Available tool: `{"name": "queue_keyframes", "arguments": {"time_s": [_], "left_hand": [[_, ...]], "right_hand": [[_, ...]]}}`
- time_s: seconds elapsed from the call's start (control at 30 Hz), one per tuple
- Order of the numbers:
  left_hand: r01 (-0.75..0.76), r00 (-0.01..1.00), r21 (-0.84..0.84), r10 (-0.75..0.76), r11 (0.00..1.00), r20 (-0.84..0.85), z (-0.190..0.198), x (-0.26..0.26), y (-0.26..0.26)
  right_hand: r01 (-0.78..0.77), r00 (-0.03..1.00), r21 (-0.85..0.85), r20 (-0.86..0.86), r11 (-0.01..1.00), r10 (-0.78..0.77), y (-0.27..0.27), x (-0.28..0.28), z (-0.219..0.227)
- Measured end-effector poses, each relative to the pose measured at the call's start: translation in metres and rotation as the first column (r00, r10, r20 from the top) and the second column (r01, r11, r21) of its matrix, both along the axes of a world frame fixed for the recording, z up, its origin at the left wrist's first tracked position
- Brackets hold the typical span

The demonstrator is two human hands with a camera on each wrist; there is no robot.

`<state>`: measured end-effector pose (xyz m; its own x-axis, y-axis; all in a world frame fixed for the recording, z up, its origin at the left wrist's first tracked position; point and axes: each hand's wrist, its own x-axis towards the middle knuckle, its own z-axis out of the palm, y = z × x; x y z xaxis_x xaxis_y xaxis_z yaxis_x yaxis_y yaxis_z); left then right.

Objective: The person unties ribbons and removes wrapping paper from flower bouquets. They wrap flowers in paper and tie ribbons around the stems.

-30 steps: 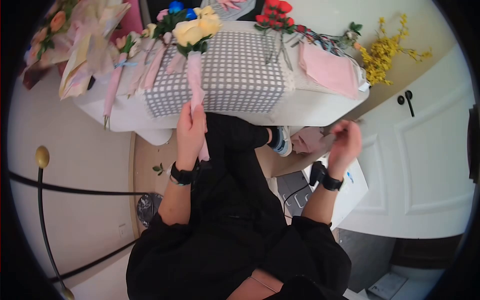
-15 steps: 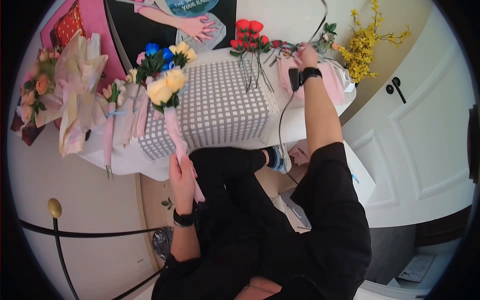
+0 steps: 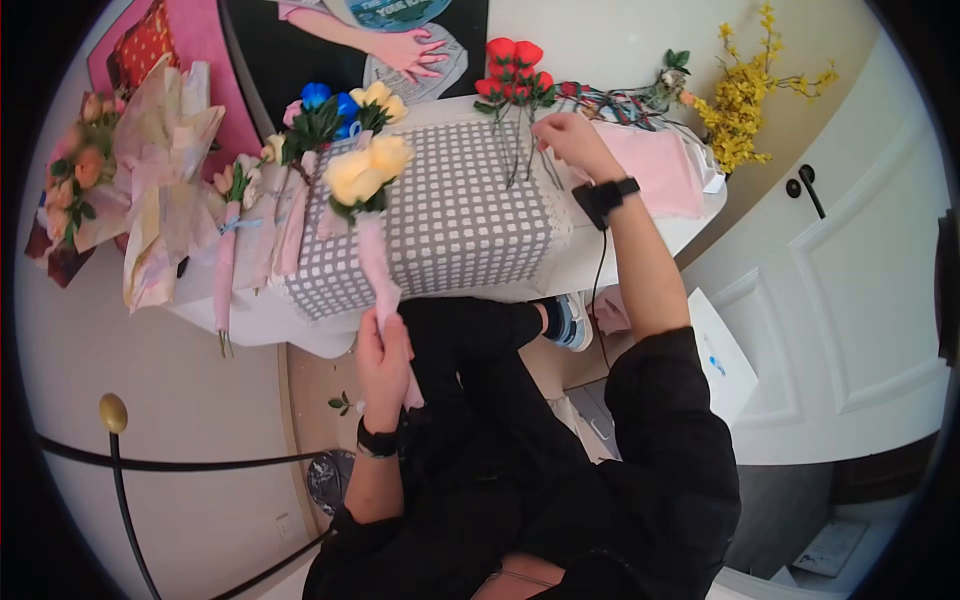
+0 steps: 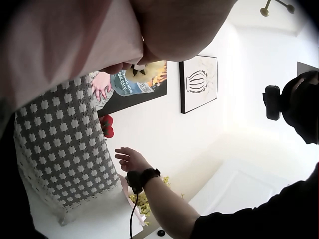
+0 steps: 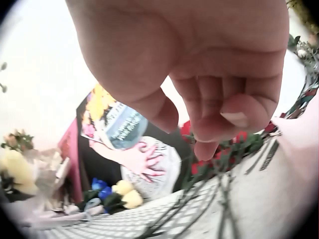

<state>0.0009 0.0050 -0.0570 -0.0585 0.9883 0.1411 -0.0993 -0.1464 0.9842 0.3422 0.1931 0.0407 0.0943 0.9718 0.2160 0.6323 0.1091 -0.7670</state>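
Observation:
My left hand (image 3: 384, 362) grips the lower part of a pink paper wrap (image 3: 374, 255), upright in front of the table edge. Cream-yellow roses (image 3: 368, 172) with green leaves top this wrap. In the left wrist view the pink wrap (image 4: 70, 45) fills the upper left corner beside my hand. Over the table, my right hand (image 3: 578, 145) hovers by the stems of several red roses (image 3: 513, 72). Its fingers are loosely bent, with thumb and fingertips apart and nothing between them. Dark green stems (image 5: 224, 199) lie below it in the right wrist view.
A grey-and-white checked cloth (image 3: 460, 200) covers the middle of the table. Pink paper sheets (image 3: 650, 170) lie at the right, with yellow flowering branches (image 3: 745, 120) beyond. Blue roses (image 3: 316, 95) and wrapped bouquets (image 3: 165, 200) stand left. A cable (image 3: 600, 275) hangs from my right wrist.
My right hand rose from beside the table to the pink sheets and loose flowers, then moved left toward the red roses' stems. The left hand keeps hold of the wrapped roses.

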Motion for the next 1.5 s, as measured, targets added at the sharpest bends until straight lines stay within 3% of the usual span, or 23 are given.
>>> {"name": "queue_keyframes", "arguments": {"time_s": [0.1,0.17,0.2,0.27,0.3,0.37,0.4,0.43,0.53,0.63,0.7,0.77,0.8,0.87,0.9,0.97,1.1,1.17,1.27,1.33,1.4,1.47,1.5], "left_hand": [[0.025,0.994,0.014,-0.023,1.0,-0.103,0.005,0.009,-0.001],[-0.049,0.942,0.185,0.107,0.982,-0.317,0.005,0.017,0.003],[-0.071,0.938,0.177,0.126,0.982,-0.322,0.012,0.022,0.002],[-0.052,0.855,0.396,0.246,0.917,-0.457,0.03,0.028,0.0],[-0.056,0.848,0.386,0.248,0.921,-0.468,0.03,0.029,0.0],[0.003,0.778,0.48,0.3,0.877,-0.553,0.027,0.029,0.002],[0.012,0.682,0.496,0.355,0.868,-0.639,0.025,0.029,-0.001],[0.016,0.678,0.492,0.352,0.871,-0.645,0.02,0.029,-0.003],[0.052,0.606,0.521,0.388,0.852,-0.695,0.015,0.032,-0.009],[0.131,0.688,0.555,0.328,0.821,-0.647,0.019,0.034,-0.02],[0.23,0.767,0.339,0.045,0.912,-0.64,0.019,0.034,-0.027],[0.24,0.787,0.278,-0.019,0.93,-0.617,0.016,0.032,-0.031],[0.288,0.813,0.231,-0.11,0.929,-0.572,0.018,0.029,-0.032],[0.337,0.831,0.191,-0.196,0.922,-0.52,0.02,0.024,-0.032],[0.373,0.808,0.129,-0.254,0.919,-0.532,0.02,0.02,-0.032],[0.405,0.783,0.063,-0.311,0.912,-0.539,0.019,0.015,-0.034],[0.52,0.842,0.029,-0.506,0.854,-0.19,0.011,0.014,-0.035],[0.544,0.838,0.045,-0.539,0.838,-0.088,0.009,0.014,-0.034],[0.56,0.829,-0.017,-0.56,0.829,0.009,0.012,0.015,-0.034],[0.488,0.853,0.031,-0.469,0.872,-0.231,0.017,0.016,-0.036],[0.448,0.882,0.065,-0.429,0.892,-0.196,0.023,0.02,-0.037],[0.405,0.904,0.026,-0.397,0.914,-0.158,0.029,0.02,-0.036],[0.404,0.905,0.027,-0.395,0.914,-0.157,0.025,0.02,-0.033]], "right_hand": [[-0.232,0.959,-0.052,-0.181,0.971,0.219,-0.062,-0.056,0.006],[-0.365,0.885,-0.072,-0.337,0.928,0.322,-0.107,-0.091,-0.003],[-0.409,0.85,-0.011,-0.367,0.913,0.377,-0.124,-0.106,-0.014],[-0.479,0.766,0.11,-0.432,0.871,0.476,-0.152,-0.136,-0.027],[-0.486,0.758,0.105,-0.444,0.868,0.478,-0.159,-0.149,-0.037],[-0.24,0.747,0.183,-0.592,0.953,0.302,-0.165,-0.171,-0.055],[-0.19,0.681,0.266,-0.658,0.945,0.322,-0.164,-0.18,-0.054],[-0.187,0.676,0.263,-0.664,0.946,0.318,-0.168,-0.185,-0.052],[-0.122,0.446,0.263,-0.847,0.957,0.29,-0.175,-0.196,-0.048],[-0.108,0.385,0.136,-0.908,0.985,0.168,-0.185,-0.199,-0.044],[-0.152,0.319,0.144,-0.929,0.978,0.186,-0.182,-0.193,-0.045],[-0.346,0.136,0.239,-0.944,0.907,0.301,-0.18,-0.182,-0.05],[-0.345,0.138,0.242,-0.943,0.907,0.304,-0.178,-0.177,-0.052],[-0.547,-0.026,0.408,-0.881,0.731,0.473,-0.173,-0.167,-0.056],[-0.549,-0.025,0.408,-0.88,0.729,0.474,-0.171,-0.165,-0.057],[-0.622,-0.174,0.513,-0.827,0.591,0.534,-0.168,-0.163,-0.06],[-0.685,-0.164,0.451,-0.861,0.572,0.482,-0.171,-0.159,-0.054],[-0.716,-0.285,0.483,-0.861,0.504,0.42,-0.171,-0.16,-0.054],[-0.736,-0.21,0.423,-0.885,0.529,0.416,-0.171,-0.16,-0.052],[-0.724,-0.145,0.404,-0.882,0.559,0.449,-0.17,-0.161,-0.053],[-0.711,-0.081,0.388,-0.874,0.587,0.48,-0.168,-0.162,-0.052],[-0.685,0.198,0.274,-0.821,0.675,0.535,-0.167,-0.162,-0.051],[-0.687,0.198,0.274,-0.821,0.673,0.536,-0.169,-0.165,-0.05]]}}
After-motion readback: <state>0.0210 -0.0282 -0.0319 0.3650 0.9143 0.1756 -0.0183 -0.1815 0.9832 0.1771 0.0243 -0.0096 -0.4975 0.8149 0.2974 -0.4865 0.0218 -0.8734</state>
